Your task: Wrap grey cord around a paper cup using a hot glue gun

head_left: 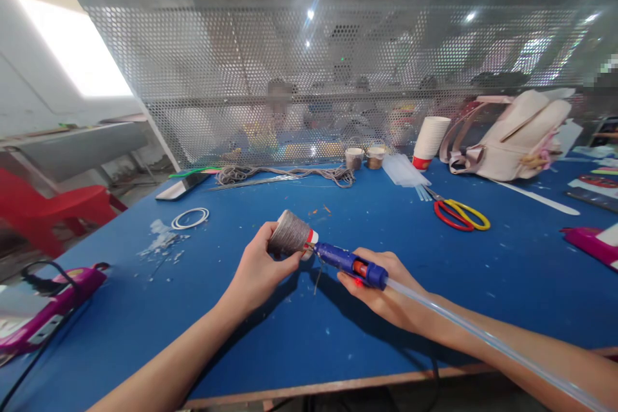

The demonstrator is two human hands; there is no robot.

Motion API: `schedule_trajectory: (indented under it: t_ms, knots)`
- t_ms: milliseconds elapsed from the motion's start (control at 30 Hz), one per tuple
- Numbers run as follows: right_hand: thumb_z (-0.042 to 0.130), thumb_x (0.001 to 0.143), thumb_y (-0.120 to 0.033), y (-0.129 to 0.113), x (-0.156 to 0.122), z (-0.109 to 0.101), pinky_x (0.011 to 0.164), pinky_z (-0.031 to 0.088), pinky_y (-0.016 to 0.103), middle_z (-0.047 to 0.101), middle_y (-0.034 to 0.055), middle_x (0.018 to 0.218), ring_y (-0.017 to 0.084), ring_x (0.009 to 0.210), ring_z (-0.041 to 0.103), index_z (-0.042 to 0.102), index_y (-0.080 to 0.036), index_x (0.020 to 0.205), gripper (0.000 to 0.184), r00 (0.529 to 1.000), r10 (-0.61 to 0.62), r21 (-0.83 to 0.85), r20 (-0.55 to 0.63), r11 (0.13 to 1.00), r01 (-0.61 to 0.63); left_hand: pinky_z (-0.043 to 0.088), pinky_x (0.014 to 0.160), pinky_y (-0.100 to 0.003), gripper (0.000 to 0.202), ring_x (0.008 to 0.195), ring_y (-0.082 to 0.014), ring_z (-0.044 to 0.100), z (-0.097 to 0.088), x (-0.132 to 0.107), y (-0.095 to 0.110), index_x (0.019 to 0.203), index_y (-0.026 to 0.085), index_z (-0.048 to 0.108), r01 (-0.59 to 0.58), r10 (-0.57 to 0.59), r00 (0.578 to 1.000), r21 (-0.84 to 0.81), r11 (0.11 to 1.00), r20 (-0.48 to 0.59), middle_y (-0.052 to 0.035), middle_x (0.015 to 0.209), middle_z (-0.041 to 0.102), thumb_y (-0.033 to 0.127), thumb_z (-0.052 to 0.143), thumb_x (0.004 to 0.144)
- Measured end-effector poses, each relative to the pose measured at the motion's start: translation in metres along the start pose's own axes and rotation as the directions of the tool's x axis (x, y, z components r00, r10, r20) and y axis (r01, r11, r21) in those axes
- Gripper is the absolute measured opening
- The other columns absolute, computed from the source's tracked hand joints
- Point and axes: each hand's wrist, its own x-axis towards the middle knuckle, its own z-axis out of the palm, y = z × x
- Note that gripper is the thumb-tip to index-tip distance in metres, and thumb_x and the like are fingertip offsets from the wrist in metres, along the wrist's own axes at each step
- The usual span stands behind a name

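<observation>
My left hand (258, 270) is wrapped around a paper cup (290, 235) covered in grey twine, held on its side above the blue table (338, 335); the cup's red and white rim faces right. My right hand (386, 290) grips a blue glue gun (350, 262) with a clear glue stick (483, 335) trailing back over my forearm. The gun's nozzle touches the cup near its rim, where a loose end of twine hangs down.
At the back lie a bundle of grey twine (284, 174), two wrapped cups (364, 158), a stack of paper cups (429, 141), clear glue sticks (403, 170), red and yellow scissors (461, 214) and a pale backpack (516, 135). Magenta devices sit at the left (43, 309) and right (591, 241) edges. A perforated metal screen (313, 77) stands behind.
</observation>
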Motion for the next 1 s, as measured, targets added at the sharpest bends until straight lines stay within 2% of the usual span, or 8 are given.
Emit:
schedule_trajectory:
  t_ms: [100, 333, 500, 700, 867, 1000]
  knots:
    - [0.055, 0.08, -0.028, -0.001, 0.0, -0.002, 0.047, 0.032, 0.022, 0.044, -0.0054, 0.053, 0.008, 0.046, 0.033, 0.043, -0.021, 0.065, 0.021, 1.0, 0.012, -0.01, -0.021, 1.0, -0.012, 0.044, 0.064, -0.026, 0.031, 0.066, -0.0141, 0.055, -0.001, 0.001, -0.001, 0.088, 0.018, 0.058, -0.003, 0.003, 1.0, -0.004, 1.0, 0.02, 0.002, 0.073, 0.063, 0.031, 0.072, 0.062]
    - [0.053, 0.082, -0.029, -0.002, -0.002, -0.003, 0.047, 0.033, 0.021, 0.051, -0.0034, 0.056, 0.008, 0.047, 0.034, 0.047, -0.019, 0.069, 0.018, 0.999, -0.032, 0.01, 0.043, 0.999, 0.031, 0.044, 0.064, -0.026, 0.031, 0.066, -0.014, 0.055, -0.003, 0.001, -0.001, 0.088, 0.018, 0.058, -0.012, 0.013, 0.998, -0.019, 1.0, 0.059, 0.0015, 0.075, 0.062, 0.032, 0.07, 0.064]
    - [0.054, 0.081, -0.028, -0.004, -0.001, -0.006, 0.049, 0.034, 0.022, 0.047, -0.0041, 0.054, 0.009, 0.05, 0.035, 0.044, -0.02, 0.064, 0.022, 0.998, 0.059, -0.039, -0.025, 0.997, -0.06, 0.046, 0.067, -0.027, 0.032, 0.07, -0.0156, 0.058, -0.005, 0.002, -0.005, 0.091, 0.018, 0.058, -0.032, 0.034, 0.994, -0.025, 0.999, 0.105, 0.0002, 0.077, 0.064, 0.032, 0.071, 0.065]
    - [0.055, 0.081, -0.027, -0.006, -0.003, -0.007, 0.051, 0.035, 0.023, 0.048, -0.0045, 0.055, 0.008, 0.049, 0.035, 0.046, -0.02, 0.065, 0.019, 0.997, 0.052, 0.01, 0.059, 0.999, -0.052, 0.047, 0.066, -0.026, 0.031, 0.068, -0.014, 0.055, -0.008, 0.003, -0.008, 0.092, 0.019, 0.059, -0.073, 0.077, 0.99, -0.037, 0.997, 0.121, 0.0004, 0.078, 0.062, 0.031, 0.072, 0.066]
    - [0.055, 0.081, -0.033, -0.007, -0.002, -0.01, 0.048, 0.033, 0.021, 0.045, -0.0053, 0.054, 0.009, 0.05, 0.034, 0.046, -0.019, 0.062, 0.025, 0.988, 0.157, 0.039, -0.008, 0.987, -0.156, 0.047, 0.065, -0.024, 0.03, 0.067, -0.013, 0.056, -0.012, 0.007, -0.009, 0.09, 0.019, 0.06, -0.098, 0.1, 0.984, -0.025, 0.995, 0.147, 0.0018, 0.075, 0.061, 0.031, 0.072, 0.066]
    - [0.056, 0.079, -0.034, -0.009, -0.002, -0.011, 0.047, 0.032, 0.021, 0.043, -0.0057, 0.054, 0.009, 0.05, 0.033, 0.046, -0.019, 0.062, 0.024, 0.982, 0.188, 0.064, 0.031, 0.98, -0.19, 0.048, 0.065, -0.024, 0.029, 0.067, -0.0132, 0.057, -0.014, 0.008, -0.011, 0.09, 0.019, 0.059, -0.108, 0.111, 0.98, -0.026, 0.994, 0.163, 0.0017, 0.076, 0.062, 0.028, 0.072, 0.065]
